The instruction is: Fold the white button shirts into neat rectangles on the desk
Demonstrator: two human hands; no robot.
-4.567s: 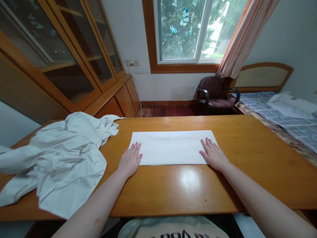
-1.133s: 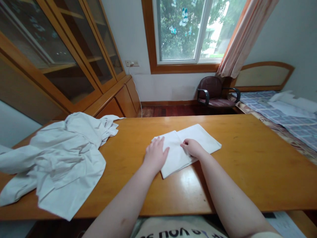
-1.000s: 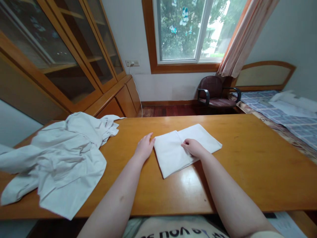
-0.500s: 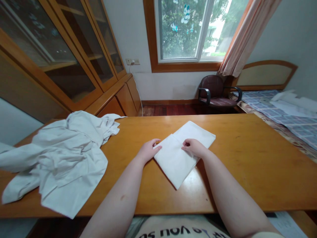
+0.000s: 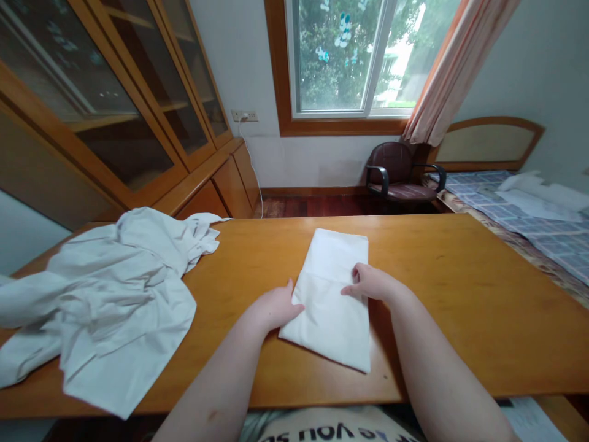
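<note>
A folded white cloth (image 5: 335,288) lies lengthwise on the wooden table (image 5: 460,288), its long side pointing away from me, with a fold step across its middle. My left hand (image 5: 275,307) pinches the cloth's left edge near the lower half. My right hand (image 5: 372,284) grips the right edge at about the same height, fingers curled on the fabric.
A crumpled pile of white cloth (image 5: 110,294) covers the table's left part and hangs over the front edge. A glass-door cabinet (image 5: 115,110) stands at the left, a dark armchair (image 5: 400,178) under the window, a bed (image 5: 529,209) at the right.
The cloth went from one long strip to a folded half. Both hands then turned it clockwise, from lying crosswise to pointing away from me, and pulled it nearer.
</note>
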